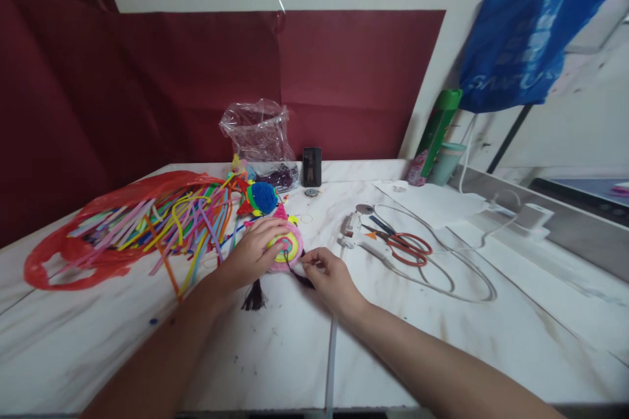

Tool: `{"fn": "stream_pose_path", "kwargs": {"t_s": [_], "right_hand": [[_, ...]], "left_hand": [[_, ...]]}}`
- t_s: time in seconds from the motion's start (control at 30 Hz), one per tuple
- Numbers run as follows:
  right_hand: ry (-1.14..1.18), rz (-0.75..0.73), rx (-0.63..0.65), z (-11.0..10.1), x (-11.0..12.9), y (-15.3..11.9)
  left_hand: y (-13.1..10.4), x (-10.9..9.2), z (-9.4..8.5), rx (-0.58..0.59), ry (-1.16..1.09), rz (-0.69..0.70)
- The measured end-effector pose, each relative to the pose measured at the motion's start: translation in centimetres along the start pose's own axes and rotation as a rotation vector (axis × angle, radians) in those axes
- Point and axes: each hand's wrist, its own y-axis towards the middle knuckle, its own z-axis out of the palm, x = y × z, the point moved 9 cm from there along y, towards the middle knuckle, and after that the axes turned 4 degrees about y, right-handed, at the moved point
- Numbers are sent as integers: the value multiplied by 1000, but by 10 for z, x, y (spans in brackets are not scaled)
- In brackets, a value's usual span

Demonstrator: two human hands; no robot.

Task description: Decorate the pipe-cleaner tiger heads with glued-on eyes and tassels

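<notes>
A round, coiled pipe-cleaner piece [296, 240] in pink and yellow rests on the marble-patterned table. My left hand [256, 247] grips it from the left, fingers over its top and thumb across its face. Beside its right edge, my right hand [324, 272] is closed in a pinch on a dark cord [297, 277]; the fingertips partly hide it. A dark tassel [254, 296] hangs out below the disc. Just behind stands a blue, green and red pipe-cleaner figure [262, 198], apart from my fingers.
Many coloured pipe cleaners [167, 219] lie on a red plastic bag [59, 275] at left. To the right are a white glue gun [363, 239] with its cable and orange-handled scissors [410, 249]. A clear plastic bag [258, 131] and a black box [312, 167] stand at the back.
</notes>
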Motion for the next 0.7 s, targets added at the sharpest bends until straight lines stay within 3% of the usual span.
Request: {"fn": "stream_pose_path", "kwargs": {"t_s": [0.17, 0.27, 0.4, 0.57, 0.63, 0.7], "right_hand": [[-90, -65, 31, -11, 14, 12], [-159, -119, -36, -39, 20, 32], [-163, -110, -283, -114, 14, 58], [-212, -60, -627, -219, 2, 65], [-262, -27, -702, -250, -5, 65], [-327, 9, -703, -268, -13, 67]], "left_hand": [[-1, 7, -4, -29, 26, 10], [-1, 16, -2, -63, 23, 27], [1, 27, 0, -94, 17, -9], [1, 23, 1, -41, 36, -31], [1, 23, 2, -35, 36, -31], [1, 25, 2, -40, 34, -36]]}}
